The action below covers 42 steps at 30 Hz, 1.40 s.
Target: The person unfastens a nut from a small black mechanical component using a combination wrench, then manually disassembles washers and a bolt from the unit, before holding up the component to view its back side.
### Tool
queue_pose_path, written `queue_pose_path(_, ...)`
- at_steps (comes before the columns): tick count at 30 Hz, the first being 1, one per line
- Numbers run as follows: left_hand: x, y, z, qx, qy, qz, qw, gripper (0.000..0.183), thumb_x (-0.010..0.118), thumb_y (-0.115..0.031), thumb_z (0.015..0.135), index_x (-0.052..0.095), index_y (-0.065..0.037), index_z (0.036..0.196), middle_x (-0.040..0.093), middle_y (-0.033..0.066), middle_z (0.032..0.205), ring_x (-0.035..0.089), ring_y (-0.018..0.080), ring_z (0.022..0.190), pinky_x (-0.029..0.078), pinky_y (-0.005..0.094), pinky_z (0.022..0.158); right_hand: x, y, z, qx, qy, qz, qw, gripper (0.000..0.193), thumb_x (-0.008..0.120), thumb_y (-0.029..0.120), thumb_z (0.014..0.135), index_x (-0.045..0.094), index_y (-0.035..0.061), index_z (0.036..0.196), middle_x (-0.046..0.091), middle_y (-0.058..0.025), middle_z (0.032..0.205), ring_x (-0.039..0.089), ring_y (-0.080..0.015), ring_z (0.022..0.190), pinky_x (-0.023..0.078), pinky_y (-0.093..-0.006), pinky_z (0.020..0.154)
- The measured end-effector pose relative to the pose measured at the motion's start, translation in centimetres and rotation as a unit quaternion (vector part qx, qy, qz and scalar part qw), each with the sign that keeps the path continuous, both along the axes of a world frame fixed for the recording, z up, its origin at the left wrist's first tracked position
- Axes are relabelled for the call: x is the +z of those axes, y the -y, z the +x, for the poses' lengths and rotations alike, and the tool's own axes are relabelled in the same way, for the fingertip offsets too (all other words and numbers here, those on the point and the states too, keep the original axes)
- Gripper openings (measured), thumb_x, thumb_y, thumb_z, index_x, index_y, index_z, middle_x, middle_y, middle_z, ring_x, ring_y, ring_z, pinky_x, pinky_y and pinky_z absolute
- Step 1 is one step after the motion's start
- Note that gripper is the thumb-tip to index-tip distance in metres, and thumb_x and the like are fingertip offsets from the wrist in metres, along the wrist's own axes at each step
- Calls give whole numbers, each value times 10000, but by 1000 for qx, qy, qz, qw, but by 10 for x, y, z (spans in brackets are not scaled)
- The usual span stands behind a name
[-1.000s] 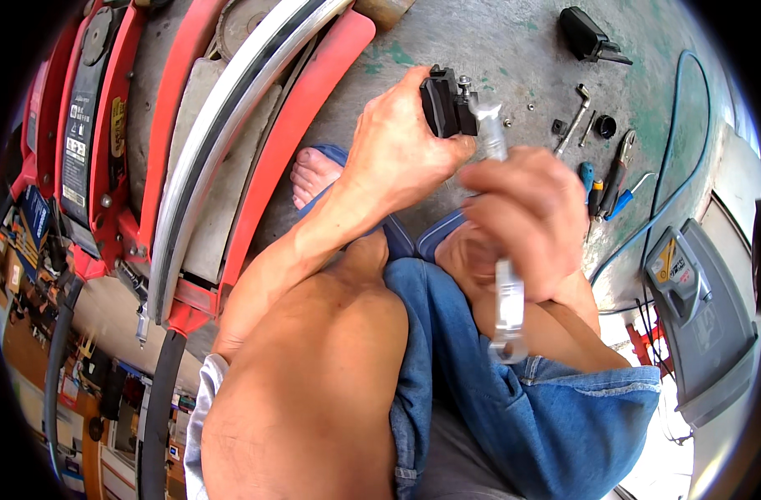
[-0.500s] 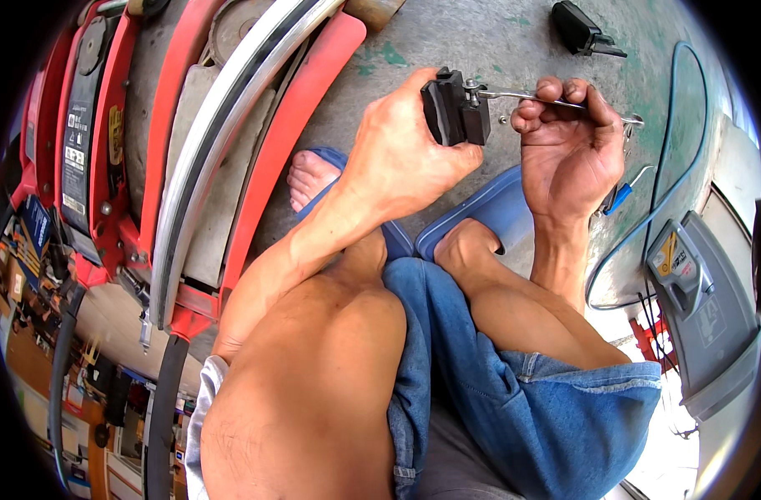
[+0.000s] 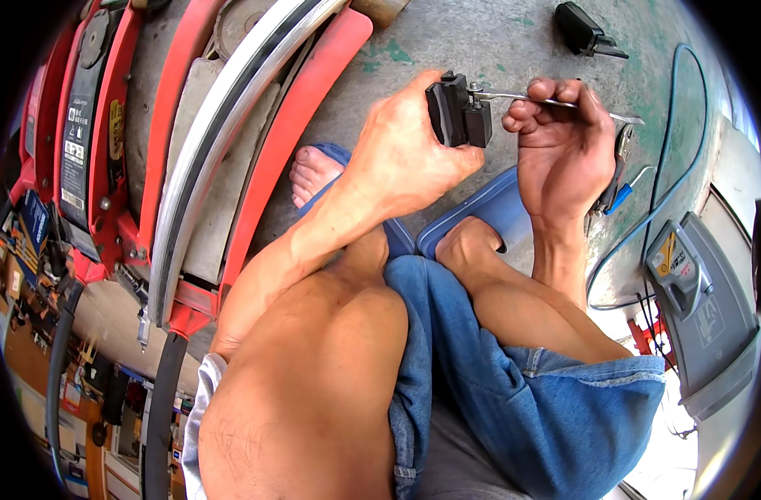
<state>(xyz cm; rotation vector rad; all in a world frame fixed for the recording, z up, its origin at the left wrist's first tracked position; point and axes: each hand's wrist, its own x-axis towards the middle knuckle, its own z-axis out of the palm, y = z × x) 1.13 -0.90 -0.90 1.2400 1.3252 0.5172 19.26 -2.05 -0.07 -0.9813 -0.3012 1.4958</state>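
Note:
My left hand point(image 3: 397, 137) wraps round a black block-shaped part point(image 3: 451, 108) with a groove down its middle, held up off the floor. A small metal bolt point(image 3: 475, 87) juts from the part's right side. Against that bolt rests one end of a slim silver wrench point(image 3: 505, 95); whether it grips the head I cannot tell. The curled fingers of my right hand point(image 3: 564, 158) close on the wrench's shaft, palm up. The wrench's other end sticks out past the fingers, seen nearly edge-on.
Pliers point(image 3: 621, 154) and a blue-handled hooked tool point(image 3: 620, 198) lie right of my right hand. Another black part point(image 3: 585, 32) sits on the floor farther off. A blue hose point(image 3: 674, 158) curves along the right. Red metal arms point(image 3: 314, 100) stand at left, a grey machine point(image 3: 697, 292) at right.
The wrench has turned about its length, so its far end shows thinner. My right hand has shifted slightly left, uncovering more of the pliers. My left hand keeps its hold on the black part.

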Motion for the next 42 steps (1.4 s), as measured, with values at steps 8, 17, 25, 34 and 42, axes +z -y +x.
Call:
queue_pose_path(8, -10, -3, -4, -4, -14, 50, 999, 419, 786, -152, 718, 585, 36, 1034, 682, 273, 882, 681, 449, 896, 534, 467, 760, 29, 9, -43, 171, 695, 425, 554, 270, 739, 142, 627, 643, 29, 853, 667, -95, 890, 632, -222, 703, 533, -317, 595)
queue_pose_path(17, -2, 0, -1, 6, -7, -25, 1000, 350, 782, -111, 687, 609, -20, 977, 652, 53, 815, 607, 127, 746, 521, 315, 710, 23, 8, -15, -29, 204, 128, 970, 304, 416, 230, 1041, 562, -20, 948, 664, -235, 912, 660, -305, 729, 555, -412, 660)
queue_pose_path(25, 0, -1, 2, -2, 18, -33, 999, 327, 794, -112, 683, 603, -28, 935, 635, 34, 800, 591, 115, 744, 515, 306, 695, 7, 1, 5, -21, -14, -9, 1000, 289, 422, 296, 1036, 561, 64, 935, 684, -153, 927, 669, -281, 748, 536, -414, 697)
queue_pose_path(34, -1, -1, -3, -30, 48, -48, 997, 360, 804, -130, 680, 617, -23, 968, 649, 46, 815, 610, 127, 758, 522, 314, 708, -9, -5, 9, -4, -148, -82, 986, 278, 455, 297, 1019, 569, 54, 944, 673, -142, 934, 655, -274, 733, 535, -416, 699)
queue_pose_path(42, -7, -5, -6, 1, 18, 1, 1000, 424, 794, -189, 720, 598, 33, 1024, 692, 240, 832, 708, 397, 832, 539, 434, 736, 40, 10, -34, 190, 646, 381, 634, 193, 714, 81, 780, 650, 1, 943, 684, -163, 912, 679, -277, 769, 563, -356, 642)
